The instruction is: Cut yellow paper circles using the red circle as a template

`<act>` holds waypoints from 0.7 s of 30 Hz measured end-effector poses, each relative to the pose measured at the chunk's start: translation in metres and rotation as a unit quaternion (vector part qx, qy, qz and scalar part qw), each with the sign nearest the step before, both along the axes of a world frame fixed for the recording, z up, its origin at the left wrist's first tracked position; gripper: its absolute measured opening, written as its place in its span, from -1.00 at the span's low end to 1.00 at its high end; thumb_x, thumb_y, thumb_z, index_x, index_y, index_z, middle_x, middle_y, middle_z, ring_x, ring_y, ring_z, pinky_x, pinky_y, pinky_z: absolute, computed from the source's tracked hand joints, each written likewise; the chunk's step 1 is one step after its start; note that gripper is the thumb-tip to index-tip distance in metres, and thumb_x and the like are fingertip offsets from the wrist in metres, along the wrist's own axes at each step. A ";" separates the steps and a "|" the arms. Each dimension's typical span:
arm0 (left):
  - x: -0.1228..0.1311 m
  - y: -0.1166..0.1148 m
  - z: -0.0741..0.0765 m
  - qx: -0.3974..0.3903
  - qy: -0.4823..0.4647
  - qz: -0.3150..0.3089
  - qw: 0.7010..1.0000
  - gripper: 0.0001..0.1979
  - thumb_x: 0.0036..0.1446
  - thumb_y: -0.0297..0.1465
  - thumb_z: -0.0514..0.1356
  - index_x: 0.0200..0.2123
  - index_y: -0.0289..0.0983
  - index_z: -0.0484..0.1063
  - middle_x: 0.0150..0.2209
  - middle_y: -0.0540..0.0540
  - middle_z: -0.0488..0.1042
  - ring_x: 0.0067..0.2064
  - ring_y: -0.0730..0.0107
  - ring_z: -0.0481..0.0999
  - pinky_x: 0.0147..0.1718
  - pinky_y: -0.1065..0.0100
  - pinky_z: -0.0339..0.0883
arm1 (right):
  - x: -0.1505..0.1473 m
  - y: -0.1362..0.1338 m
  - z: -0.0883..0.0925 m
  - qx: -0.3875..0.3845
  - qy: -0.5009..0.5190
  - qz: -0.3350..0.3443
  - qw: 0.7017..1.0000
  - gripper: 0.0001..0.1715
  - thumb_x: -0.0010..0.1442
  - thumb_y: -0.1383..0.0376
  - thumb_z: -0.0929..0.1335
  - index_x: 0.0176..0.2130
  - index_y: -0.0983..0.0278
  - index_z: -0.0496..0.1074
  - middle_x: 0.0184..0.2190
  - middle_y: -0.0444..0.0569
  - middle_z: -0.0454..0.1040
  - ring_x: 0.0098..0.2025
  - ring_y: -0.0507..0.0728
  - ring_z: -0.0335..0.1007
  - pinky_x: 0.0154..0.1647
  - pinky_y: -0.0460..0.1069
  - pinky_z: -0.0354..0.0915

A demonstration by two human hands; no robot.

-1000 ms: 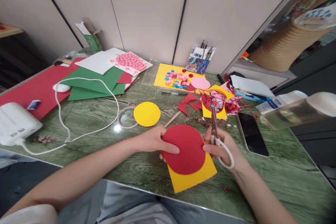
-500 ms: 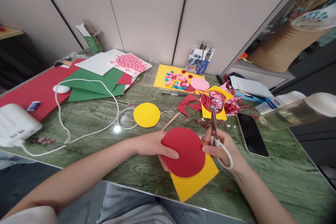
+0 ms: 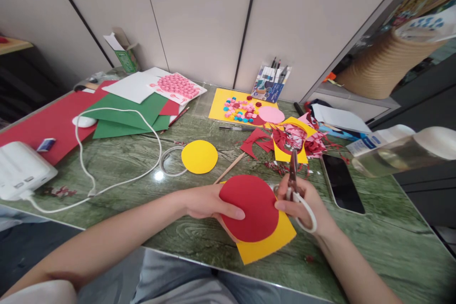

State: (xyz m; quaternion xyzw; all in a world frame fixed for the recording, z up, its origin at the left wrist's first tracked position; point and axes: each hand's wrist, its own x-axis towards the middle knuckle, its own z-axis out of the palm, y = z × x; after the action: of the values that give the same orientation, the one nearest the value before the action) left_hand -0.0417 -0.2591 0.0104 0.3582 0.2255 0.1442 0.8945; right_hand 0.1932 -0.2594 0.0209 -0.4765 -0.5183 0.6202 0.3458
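Note:
Near the table's front edge, a red paper circle lies over a sheet of yellow paper. My left hand grips both at the left side, thumb flat on the red and fingers hidden underneath. White-handled scissors rest in my right hand, blades pointing away from me. The thumb and a finger of that hand also pinch the right edge of the papers. Beyond my left hand are a yellow paper circle, a roll of tape and a wooden stick.
Red and pink paper scraps are heaped behind the scissors. A phone and a bottle stand at the right. On the left are a white charger, its looping cable and green paper sheets.
The yellow sheet has shifted up and turned a little beneath the red circle, so less shows below it. The scissors' blades have swung slightly right.

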 end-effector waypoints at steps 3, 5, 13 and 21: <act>0.000 -0.001 0.000 -0.022 -0.004 -0.003 1.000 -0.46 -0.04 -0.48 0.28 0.05 -0.17 0.29 -0.02 -0.15 0.42 -0.06 0.26 0.44 -0.14 0.14 0.40 | 0.000 -0.001 -0.001 0.002 -0.002 0.005 1.000 -0.59 -0.29 0.25 0.53 -0.52 0.26 0.27 -0.72 -0.24 0.27 -0.71 -0.07 0.08 -0.72 -0.15 0.02; 0.000 -0.001 0.000 -0.040 -0.022 -0.018 0.999 -0.48 -0.02 -0.48 0.26 0.06 -0.17 0.28 -0.02 -0.15 0.42 -0.07 0.25 0.45 -0.13 0.10 0.39 | 0.000 -0.001 0.000 0.002 -0.001 0.003 1.000 -0.59 -0.29 0.26 0.54 -0.52 0.26 0.27 -0.71 -0.23 0.29 -0.71 -0.07 0.09 -0.72 -0.15 0.03; 0.002 -0.001 0.001 -0.037 -0.043 -0.005 0.998 -0.47 -0.01 -0.49 0.24 0.07 -0.18 0.26 -0.02 -0.16 0.41 -0.11 0.24 0.47 -0.16 0.09 0.40 | 0.000 0.000 0.000 0.003 0.007 0.001 1.000 -0.59 -0.29 0.27 0.54 -0.52 0.26 0.26 -0.70 -0.22 0.32 -0.72 -0.08 0.09 -0.73 -0.16 0.02; 0.002 -0.002 0.006 0.036 0.003 0.021 0.999 -0.45 0.02 -0.47 0.22 0.11 -0.20 0.21 0.05 -0.21 0.36 -0.03 0.19 0.42 -0.07 0.07 0.32 | 0.001 0.000 -0.001 -0.005 0.002 -0.004 1.000 -0.60 -0.29 0.29 0.53 -0.52 0.27 0.27 -0.74 -0.27 0.24 -0.72 -0.09 0.06 -0.73 -0.18 -0.01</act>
State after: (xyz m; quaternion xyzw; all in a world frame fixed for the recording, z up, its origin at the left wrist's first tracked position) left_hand -0.0394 -0.2614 0.0164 0.3859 0.2303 0.1704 0.8769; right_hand 0.1938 -0.2596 0.0201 -0.4789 -0.5122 0.6228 0.3468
